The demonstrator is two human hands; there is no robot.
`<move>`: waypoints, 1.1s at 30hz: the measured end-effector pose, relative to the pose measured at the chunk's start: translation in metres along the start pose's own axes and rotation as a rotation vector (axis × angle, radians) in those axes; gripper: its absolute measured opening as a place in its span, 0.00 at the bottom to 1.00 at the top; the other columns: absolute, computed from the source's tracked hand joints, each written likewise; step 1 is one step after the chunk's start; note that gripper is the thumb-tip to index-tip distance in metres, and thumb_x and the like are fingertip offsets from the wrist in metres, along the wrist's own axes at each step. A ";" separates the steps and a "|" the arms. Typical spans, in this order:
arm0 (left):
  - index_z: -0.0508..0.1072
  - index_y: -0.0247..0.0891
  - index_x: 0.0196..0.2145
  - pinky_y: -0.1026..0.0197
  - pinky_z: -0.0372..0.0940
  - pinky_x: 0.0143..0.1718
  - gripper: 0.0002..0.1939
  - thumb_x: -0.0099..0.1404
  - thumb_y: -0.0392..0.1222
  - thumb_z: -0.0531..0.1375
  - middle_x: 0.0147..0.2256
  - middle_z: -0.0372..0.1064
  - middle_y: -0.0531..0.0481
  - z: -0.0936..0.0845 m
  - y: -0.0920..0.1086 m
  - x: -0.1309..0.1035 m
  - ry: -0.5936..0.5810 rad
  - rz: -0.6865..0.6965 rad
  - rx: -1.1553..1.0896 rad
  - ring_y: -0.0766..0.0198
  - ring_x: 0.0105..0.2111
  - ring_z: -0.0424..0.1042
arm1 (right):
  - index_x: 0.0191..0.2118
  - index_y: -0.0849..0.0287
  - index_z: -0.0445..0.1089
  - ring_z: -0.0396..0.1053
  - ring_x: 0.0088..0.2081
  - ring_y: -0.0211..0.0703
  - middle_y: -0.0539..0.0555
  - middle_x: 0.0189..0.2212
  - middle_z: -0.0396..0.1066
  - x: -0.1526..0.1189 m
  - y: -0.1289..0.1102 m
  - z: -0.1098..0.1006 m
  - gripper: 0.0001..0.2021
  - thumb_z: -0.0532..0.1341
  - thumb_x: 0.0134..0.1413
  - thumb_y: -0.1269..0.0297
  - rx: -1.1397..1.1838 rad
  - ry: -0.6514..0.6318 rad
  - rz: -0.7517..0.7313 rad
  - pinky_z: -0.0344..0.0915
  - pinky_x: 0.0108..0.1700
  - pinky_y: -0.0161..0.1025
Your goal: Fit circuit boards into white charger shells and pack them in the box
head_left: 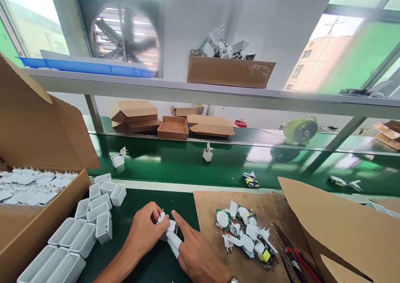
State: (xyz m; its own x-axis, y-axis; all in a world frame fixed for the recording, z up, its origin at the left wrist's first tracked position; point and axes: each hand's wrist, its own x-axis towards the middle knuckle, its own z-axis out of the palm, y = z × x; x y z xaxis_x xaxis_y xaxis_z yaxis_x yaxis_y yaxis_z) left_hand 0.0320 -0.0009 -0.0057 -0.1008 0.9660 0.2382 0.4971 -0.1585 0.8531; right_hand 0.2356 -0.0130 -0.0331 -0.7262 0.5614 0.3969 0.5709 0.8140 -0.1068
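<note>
Near the bottom centre of the head view, my left hand [145, 229] is closed on a small white plug part [161, 217]. My right hand [200, 249] touches the white housing [171, 227] beside it, its index finger raised and a white wrap around another finger. Its fingers partly hide the housing. White open housings [83, 237] stand in rows to the left. On a brown cardboard sheet [206, 208] at the right lies a pile of circuit boards with white parts [246, 241].
An open carton [62, 204] of white parts stands at far left. Red-handled pliers [293, 258] and cardboard flaps lie at right. Beyond, a green belt [168, 162] carries white housings [208, 154] and boards [251, 180], beneath a shelf [162, 87] holding a box [231, 70].
</note>
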 end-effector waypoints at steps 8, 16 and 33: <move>0.57 0.43 0.20 0.62 0.51 0.27 0.19 0.59 0.43 0.65 0.22 0.59 0.58 0.004 0.009 0.007 -0.023 0.001 0.027 0.64 0.23 0.59 | 0.42 0.61 0.75 0.78 0.48 0.56 0.66 0.56 0.73 0.013 0.017 -0.001 0.16 0.58 0.47 0.79 0.056 -0.144 0.027 0.80 0.47 0.48; 0.74 0.42 0.40 0.60 0.71 0.35 0.20 0.78 0.56 0.49 0.40 0.73 0.48 -0.016 -0.013 -0.018 0.009 0.007 -0.216 0.59 0.36 0.75 | 0.59 0.54 0.68 0.77 0.45 0.49 0.59 0.50 0.74 0.021 0.013 -0.003 0.21 0.56 0.63 0.76 0.144 0.011 0.000 0.79 0.48 0.44; 0.74 0.42 0.42 0.58 0.72 0.39 0.18 0.80 0.52 0.50 0.43 0.73 0.46 -0.020 -0.019 -0.024 0.034 0.015 -0.262 0.58 0.38 0.74 | 0.60 0.49 0.69 0.78 0.45 0.49 0.58 0.48 0.76 0.024 0.013 -0.006 0.21 0.56 0.67 0.75 0.341 0.233 0.106 0.78 0.47 0.41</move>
State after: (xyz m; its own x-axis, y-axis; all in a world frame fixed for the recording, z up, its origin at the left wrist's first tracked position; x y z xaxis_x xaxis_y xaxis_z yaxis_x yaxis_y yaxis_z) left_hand 0.0077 -0.0247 -0.0186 -0.1257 0.9564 0.2636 0.2587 -0.2249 0.9394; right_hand 0.2277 0.0098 -0.0196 -0.5422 0.6278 0.5584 0.4497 0.7782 -0.4383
